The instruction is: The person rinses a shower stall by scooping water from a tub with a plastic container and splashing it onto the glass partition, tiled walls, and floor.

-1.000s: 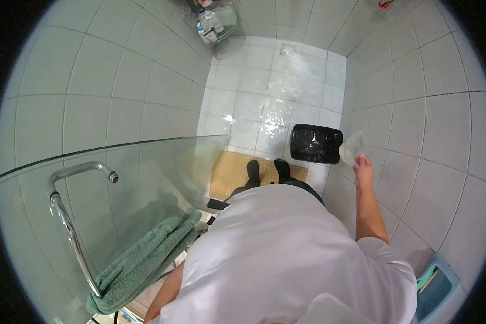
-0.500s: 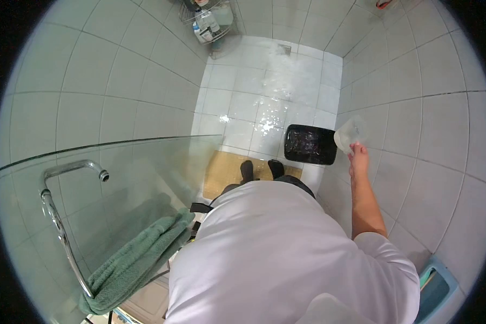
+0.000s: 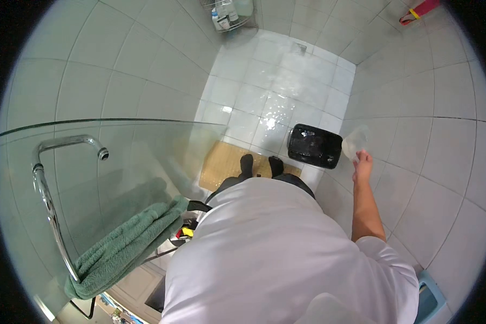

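My right hand (image 3: 363, 166) is closed on the near edge of a translucent plastic container (image 3: 355, 143), close to the right tiled wall. The container's mouth faces left, beside the right edge of a black rectangular basin (image 3: 315, 146). That basin rests on the wet white floor and has a shiny wet inside. My left hand is out of sight, past the left side of my white shirt.
A glass door (image 3: 140, 162) with a metal handle (image 3: 53, 213) and a green towel (image 3: 127, 245) stands at left. A yellow mat (image 3: 229, 162) lies underfoot. Bottles fill a corner rack (image 3: 237, 26). A blue holder (image 3: 431, 299) is at lower right.
The camera view has turned and shifted a little. My left forearm, seen a second ago at the lower left, has gone out of view. My right hand still holds the container by the basin.
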Tool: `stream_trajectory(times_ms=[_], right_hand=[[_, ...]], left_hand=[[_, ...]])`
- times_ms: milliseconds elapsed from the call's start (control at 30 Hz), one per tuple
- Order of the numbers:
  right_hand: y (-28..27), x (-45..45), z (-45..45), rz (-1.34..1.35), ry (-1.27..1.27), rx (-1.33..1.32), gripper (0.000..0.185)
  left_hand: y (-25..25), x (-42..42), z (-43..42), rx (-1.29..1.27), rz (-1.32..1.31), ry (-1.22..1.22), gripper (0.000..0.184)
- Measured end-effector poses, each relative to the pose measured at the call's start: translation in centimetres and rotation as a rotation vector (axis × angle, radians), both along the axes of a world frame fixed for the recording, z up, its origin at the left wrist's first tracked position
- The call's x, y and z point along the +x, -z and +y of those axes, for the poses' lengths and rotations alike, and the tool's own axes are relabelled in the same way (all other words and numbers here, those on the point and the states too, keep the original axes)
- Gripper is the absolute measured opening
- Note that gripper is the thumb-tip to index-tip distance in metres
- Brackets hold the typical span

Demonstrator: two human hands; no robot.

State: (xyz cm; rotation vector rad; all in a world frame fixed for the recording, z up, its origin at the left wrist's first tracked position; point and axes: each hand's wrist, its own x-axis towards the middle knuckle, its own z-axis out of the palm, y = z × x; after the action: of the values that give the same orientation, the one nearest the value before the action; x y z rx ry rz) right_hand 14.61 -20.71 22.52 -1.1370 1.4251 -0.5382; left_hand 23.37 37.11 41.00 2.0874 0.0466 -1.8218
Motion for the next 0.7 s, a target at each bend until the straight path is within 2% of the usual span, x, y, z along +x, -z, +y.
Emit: stream_trajectory(times_ms=[133, 267, 333, 400, 467, 500, 533, 567, 600, 633, 667, 700], right_hand=[[-1.1, 0.4, 0.6, -0.013, -0.018, -0.030, 0.021], [1.0, 0.3, 0.3, 0.021, -0.118, -0.114, 0.023], [2.7, -0.2, 0.1, 0.163, -0.325, -0.259, 0.021], [1.4, 0.7, 1.3, 0.204, -0.421, -0.265, 0.022], [1.0, 1.7, 2.2, 0.239, -0.518, -0.276, 0.023], [1.4, 2.2, 2.7, 0.232, -0.560, -0.262, 0.024], [1.7, 2.7, 3.2, 0.222, -0.605, -0.250, 0.026], [0.8, 3.4, 3.7, 0.241, -0.682, -0.327, 0.027], [0.0, 4.0, 4.7, 0.246, -0.771, -0.401, 0.028], [1.0, 4.1, 4.9, 0.226, -0.833, -0.358, 0.030], [2.1, 4.5, 4.8, 0.217, -0.884, -0.382, 0.030], [3.8, 5.1, 4.5, 0.123, -0.960, -0.279, 0.030]], left_hand=[[-0.5, -0.4, -0.1, -0.004, 0.050, 0.010, 0.029], [-1.8, -0.6, -0.2, -0.017, 0.117, 0.029, 0.030], [-2.7, -0.5, -0.4, -0.030, 0.166, 0.042, 0.031], [-3.9, 0.2, -0.6, -0.048, 0.210, 0.060, 0.031], [-4.8, 1.8, -0.7, -0.018, 0.119, -0.046, 0.032], [-4.9, 3.2, -0.6, 0.029, -0.010, -0.205, 0.032], [-3.0, 4.1, 1.0, -0.016, -0.185, -0.475, 0.023], [-2.1, 5.2, 0.9, -0.067, -0.382, -0.639, 0.023], [-1.6, 6.9, 0.1, 0.065, -0.481, -0.596, 0.022], [0.8, 7.5, 1.2, -0.065, -0.525, -0.557, 0.023], [1.1, 8.3, 0.2, -0.130, -0.609, -0.406, 0.031], [2.7, 8.4, -0.2, -0.121, -0.544, -0.553, 0.025]])
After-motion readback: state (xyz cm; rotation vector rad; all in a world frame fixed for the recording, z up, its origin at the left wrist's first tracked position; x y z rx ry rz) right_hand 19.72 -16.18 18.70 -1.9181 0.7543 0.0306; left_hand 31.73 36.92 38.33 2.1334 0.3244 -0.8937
